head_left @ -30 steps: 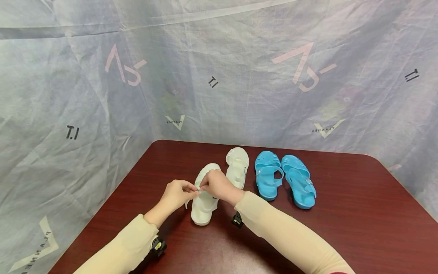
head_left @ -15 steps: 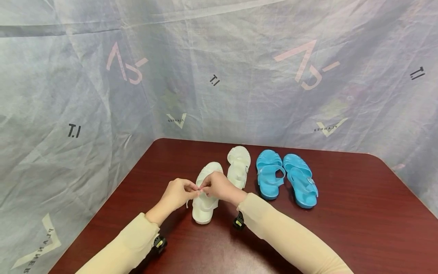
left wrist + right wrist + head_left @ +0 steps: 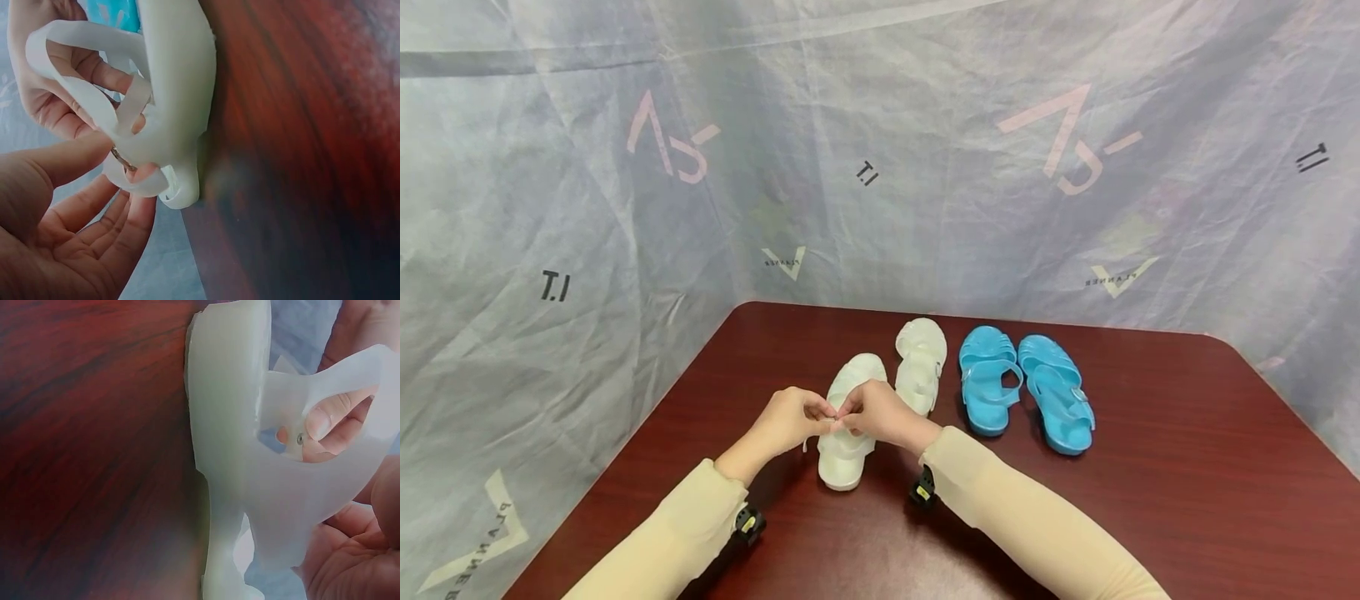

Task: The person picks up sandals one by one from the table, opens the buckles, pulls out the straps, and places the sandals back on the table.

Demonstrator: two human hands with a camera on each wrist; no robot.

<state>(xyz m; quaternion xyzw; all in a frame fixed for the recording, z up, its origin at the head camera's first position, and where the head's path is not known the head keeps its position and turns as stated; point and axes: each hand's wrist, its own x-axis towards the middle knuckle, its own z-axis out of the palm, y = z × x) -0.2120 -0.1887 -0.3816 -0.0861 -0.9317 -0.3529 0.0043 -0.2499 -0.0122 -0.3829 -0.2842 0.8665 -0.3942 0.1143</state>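
Observation:
Both hands meet over the near white jelly sandal (image 3: pixel 841 473), which stands on the table with its toe pointing away. My left hand (image 3: pixel 786 423) pinches a thin metal buckle (image 3: pixel 122 159) and the strap by it between thumb and fingers, on the sandal's left side. Fingertip to fingertip with it, my right hand (image 3: pixel 882 410) pinches the same strap piece from the other side. In the right wrist view a small metal stud (image 3: pixel 300 439) shows through the strap opening, beside a thumb. The upper strap (image 3: pixel 87 36) loops up in front of the right hand, hiding part of its fingers.
A second white sandal (image 3: pixel 922 335) stands just behind and right of the first. Two blue sandals (image 3: pixel 988 418) lie side by side farther right. The dark red wooden table (image 3: pixel 1187 467) ends at a grey cloth backdrop (image 3: pixel 925 208).
Hands stay together at the buckle; the right hand has dipped slightly and its fingertips have closed in on the left's. The sandals keep their places while the head view shifts a little.

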